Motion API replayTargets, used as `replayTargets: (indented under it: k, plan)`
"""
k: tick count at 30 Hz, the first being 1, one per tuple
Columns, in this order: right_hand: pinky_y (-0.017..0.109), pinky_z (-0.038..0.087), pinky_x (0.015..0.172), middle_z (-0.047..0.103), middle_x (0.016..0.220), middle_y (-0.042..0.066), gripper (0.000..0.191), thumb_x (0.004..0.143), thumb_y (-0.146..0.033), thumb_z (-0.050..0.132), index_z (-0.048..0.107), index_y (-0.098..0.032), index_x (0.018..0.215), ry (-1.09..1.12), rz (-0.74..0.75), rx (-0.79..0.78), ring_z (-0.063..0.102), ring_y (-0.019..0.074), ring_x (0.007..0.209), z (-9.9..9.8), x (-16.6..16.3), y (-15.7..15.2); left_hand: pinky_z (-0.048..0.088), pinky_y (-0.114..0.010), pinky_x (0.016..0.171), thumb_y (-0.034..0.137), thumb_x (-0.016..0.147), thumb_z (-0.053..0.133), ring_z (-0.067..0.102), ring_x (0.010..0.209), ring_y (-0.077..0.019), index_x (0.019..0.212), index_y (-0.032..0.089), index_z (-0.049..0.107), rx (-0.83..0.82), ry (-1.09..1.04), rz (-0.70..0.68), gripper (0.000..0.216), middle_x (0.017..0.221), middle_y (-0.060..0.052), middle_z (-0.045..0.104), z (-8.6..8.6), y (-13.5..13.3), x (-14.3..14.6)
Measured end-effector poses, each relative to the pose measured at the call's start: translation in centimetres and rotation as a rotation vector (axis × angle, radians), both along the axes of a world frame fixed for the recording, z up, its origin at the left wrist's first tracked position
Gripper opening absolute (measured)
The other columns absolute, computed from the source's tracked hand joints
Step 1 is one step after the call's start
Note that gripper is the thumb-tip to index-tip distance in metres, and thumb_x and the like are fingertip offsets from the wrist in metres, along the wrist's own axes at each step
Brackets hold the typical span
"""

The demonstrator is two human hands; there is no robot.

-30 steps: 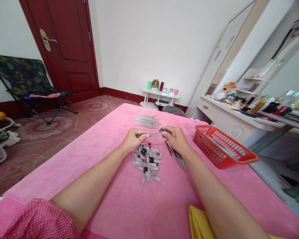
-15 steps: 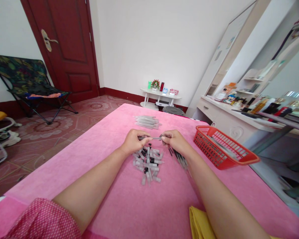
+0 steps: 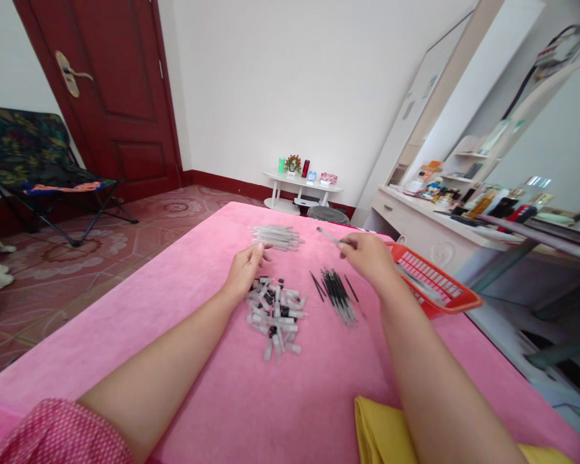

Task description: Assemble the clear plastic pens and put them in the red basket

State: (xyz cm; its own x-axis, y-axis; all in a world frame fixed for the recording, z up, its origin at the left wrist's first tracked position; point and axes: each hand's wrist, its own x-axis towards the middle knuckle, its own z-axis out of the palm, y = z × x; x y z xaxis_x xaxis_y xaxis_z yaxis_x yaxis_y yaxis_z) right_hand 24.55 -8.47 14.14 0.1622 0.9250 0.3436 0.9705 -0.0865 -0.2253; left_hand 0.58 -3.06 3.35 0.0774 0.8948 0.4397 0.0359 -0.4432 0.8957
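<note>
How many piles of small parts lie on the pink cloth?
3: pale sticks farthest off, short clear-and-black pieces nearer, mostly dark rods right of those. Others may be hidden.

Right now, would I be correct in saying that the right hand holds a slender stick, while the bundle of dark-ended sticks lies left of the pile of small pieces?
Not quite: the head view shows the bundle of dark-ended sticks lying right of the pile of small pieces. The right hand does hold a slender stick.
</note>
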Motion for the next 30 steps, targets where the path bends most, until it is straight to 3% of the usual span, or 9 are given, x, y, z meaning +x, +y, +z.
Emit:
replayTargets:
  k: [4, 7, 9, 12, 17, 21, 26, 30]
  plan:
    - [0.037, 0.043, 0.067, 0.068, 0.088, 0.014, 0.033, 0.076, -0.040, 0.053, 0.071, -0.021, 0.096, 0.009, -0.511, 0.179, 0.062, 0.0283, 0.084, 0.8, 6.2, -0.6, 0.037, -0.022, 0.048, 0.060, 0.084, 0.035, 0.051, 0.058, -0.0118, 0.099, 0.011, 0.067, -0.080, -0.060, 0.065, 0.060, 0.076, -0.007, 0.064, -1.3, 1.3, -0.5]
    - [0.041, 0.044, 0.069, 0.067, 0.092, 0.018, 0.036, 0.073, -0.041, 0.055, 0.071, -0.019, 0.097, 0.004, -0.629, 0.209, 0.061, 0.0320, 0.088, 0.1, 8.7, -0.9, 0.036, -0.022, 0.047, 0.061, 0.082, 0.035, 0.050, 0.056, -0.0113, 0.096, 0.010, 0.068, -0.104, -0.074, 0.078, 0.062, 0.075, -0.007, 0.063, -1.7, 1.6, -0.4]
    - [0.041, 0.045, 0.072, 0.067, 0.095, 0.016, 0.037, 0.073, -0.039, 0.056, 0.070, -0.019, 0.100, -0.015, -0.573, 0.266, 0.061, 0.0306, 0.089, -0.4, 8.7, -0.7, 0.035, -0.022, 0.047, 0.062, 0.082, 0.035, 0.050, 0.055, -0.0113, 0.094, 0.009, 0.068, -0.116, -0.061, 0.082, 0.063, 0.075, -0.008, 0.063, -1.8, 1.7, -0.3]
    - [0.035, 0.045, 0.073, 0.069, 0.094, 0.011, 0.032, 0.073, -0.036, 0.056, 0.070, -0.021, 0.098, -0.002, -0.377, 0.266, 0.062, 0.0258, 0.088, -0.8, 6.6, 0.0, 0.035, -0.022, 0.048, 0.062, 0.081, 0.037, 0.050, 0.056, -0.0119, 0.092, 0.009, 0.069, -0.116, -0.041, 0.088, 0.062, 0.074, -0.008, 0.063, -1.8, 1.6, -0.3]
    - [0.030, 0.045, 0.070, 0.071, 0.088, 0.006, 0.021, 0.073, -0.028, 0.056, 0.072, -0.023, 0.085, 0.032, -0.013, -0.009, 0.063, 0.0212, 0.084, -2.5, 1.8, 1.3, 0.036, -0.023, 0.050, 0.061, 0.079, 0.042, 0.050, 0.057, -0.0121, 0.088, 0.010, 0.069, -0.106, -0.029, 0.088, 0.058, 0.071, -0.006, 0.063, -2.0, 1.8, -0.5]
    - [0.027, 0.045, 0.072, 0.070, 0.093, 0.006, 0.023, 0.074, -0.023, 0.055, 0.071, -0.021, 0.089, 0.041, 0.149, -0.089, 0.062, 0.0194, 0.085, -4.9, -0.9, 2.0, 0.037, -0.023, 0.051, 0.061, 0.077, 0.045, 0.050, 0.057, -0.0125, 0.085, 0.009, 0.069, -0.127, -0.045, 0.141, 0.058, 0.069, -0.006, 0.062, -2.0, 2.0, -0.6]
    - [0.028, 0.042, 0.084, 0.067, 0.101, 0.007, 0.026, 0.075, -0.018, 0.053, 0.068, -0.017, 0.096, 0.074, 0.314, -0.052, 0.059, 0.0179, 0.093, -7.8, -3.3, 3.0, 0.037, -0.023, 0.051, 0.059, 0.079, 0.043, 0.050, 0.057, -0.0128, 0.085, 0.009, 0.069, -0.162, -0.081, 0.173, 0.057, 0.069, -0.007, 0.063, -2.2, 2.3, -0.6]
    - [0.030, 0.039, 0.092, 0.063, 0.109, 0.008, 0.031, 0.072, -0.018, 0.057, 0.063, -0.015, 0.102, 0.116, 0.364, 0.017, 0.054, 0.0194, 0.103, -8.8, -4.8, 5.6, 0.038, -0.023, 0.050, 0.055, 0.081, 0.041, 0.052, 0.058, -0.0134, 0.085, 0.009, 0.069, -0.152, -0.090, 0.220, 0.054, 0.068, -0.007, 0.062, -2.3, 2.7, -0.6]
